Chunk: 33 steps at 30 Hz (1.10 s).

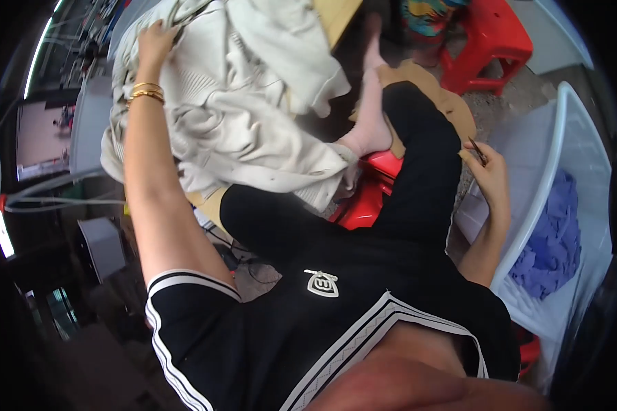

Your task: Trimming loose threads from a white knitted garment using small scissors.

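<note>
Cream ribbed-knit garments (233, 130) lie in a crumpled heap in front of me, spilling toward my lap. Far out at the upper left, my left hand (158, 42) has its fingers closed on the knit fabric, with gold bangles at the wrist. My right hand (488, 170) is raised beside my right knee, well apart from the garments. Pinched in its fingers is a small dark pointed tool (478, 151), perhaps thread snips; most of it is hidden by the hand.
At my right stands a pale blue plastic tub (562, 130) with purple cloth (552, 240) in it. Red plastic stools stand below my legs (363, 205) and at the upper right (490, 44). A pink-socked foot (373, 123) rests beside the heap. Cables run on the left.
</note>
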Each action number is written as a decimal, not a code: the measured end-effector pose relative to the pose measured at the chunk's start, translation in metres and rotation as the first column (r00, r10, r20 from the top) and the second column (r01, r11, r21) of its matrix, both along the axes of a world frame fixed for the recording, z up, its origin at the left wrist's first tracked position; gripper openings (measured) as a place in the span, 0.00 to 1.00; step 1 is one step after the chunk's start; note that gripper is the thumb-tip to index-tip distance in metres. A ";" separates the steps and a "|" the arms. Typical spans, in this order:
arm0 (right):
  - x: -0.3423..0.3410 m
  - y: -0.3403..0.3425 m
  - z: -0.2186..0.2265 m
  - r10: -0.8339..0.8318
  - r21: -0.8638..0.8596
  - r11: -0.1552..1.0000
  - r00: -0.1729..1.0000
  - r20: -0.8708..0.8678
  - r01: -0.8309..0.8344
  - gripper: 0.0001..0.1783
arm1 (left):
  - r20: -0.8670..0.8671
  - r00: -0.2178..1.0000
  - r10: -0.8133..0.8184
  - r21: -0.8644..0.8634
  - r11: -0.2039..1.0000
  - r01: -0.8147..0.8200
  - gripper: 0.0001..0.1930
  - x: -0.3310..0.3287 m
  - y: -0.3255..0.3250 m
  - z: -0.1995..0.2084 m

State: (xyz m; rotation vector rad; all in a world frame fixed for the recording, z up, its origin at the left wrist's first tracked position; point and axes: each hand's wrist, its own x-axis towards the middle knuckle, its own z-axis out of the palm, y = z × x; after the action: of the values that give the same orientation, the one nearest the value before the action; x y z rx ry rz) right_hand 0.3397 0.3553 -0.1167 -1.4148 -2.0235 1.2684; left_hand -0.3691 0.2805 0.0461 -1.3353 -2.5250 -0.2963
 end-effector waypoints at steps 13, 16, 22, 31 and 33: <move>-0.064 -0.015 0.031 0.078 0.174 0.983 0.992 -0.095 -0.061 0.14 | -0.202 0.976 0.083 0.164 0.985 -0.050 0.32 0.031 -0.055 -0.011; -0.068 -0.029 0.053 0.080 0.151 0.986 0.994 -0.070 -0.069 0.14 | 0.111 0.992 0.062 0.121 0.990 -0.075 0.32 0.034 -0.046 0.005; -0.046 -0.033 0.060 0.063 0.138 0.989 0.998 -0.022 -0.060 0.14 | 0.321 0.844 -0.429 0.645 0.751 0.137 0.19 0.063 -0.077 0.014; -0.088 -0.027 0.067 0.165 0.153 0.975 0.986 -0.008 -0.161 0.13 | 0.124 0.871 -0.476 0.177 0.874 0.452 0.29 0.135 -0.159 0.002; -0.097 -0.032 0.073 0.203 0.109 0.974 0.978 -0.040 -0.198 0.10 | -0.208 0.972 -0.113 0.173 0.973 0.150 0.32 0.118 -0.175 -0.019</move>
State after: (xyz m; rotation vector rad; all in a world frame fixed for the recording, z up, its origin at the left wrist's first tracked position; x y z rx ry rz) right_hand 0.2427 0.3235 -0.0441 -1.1437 -2.2085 1.2437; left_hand -0.2508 0.1059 0.0272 -1.3869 -2.1920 -0.3977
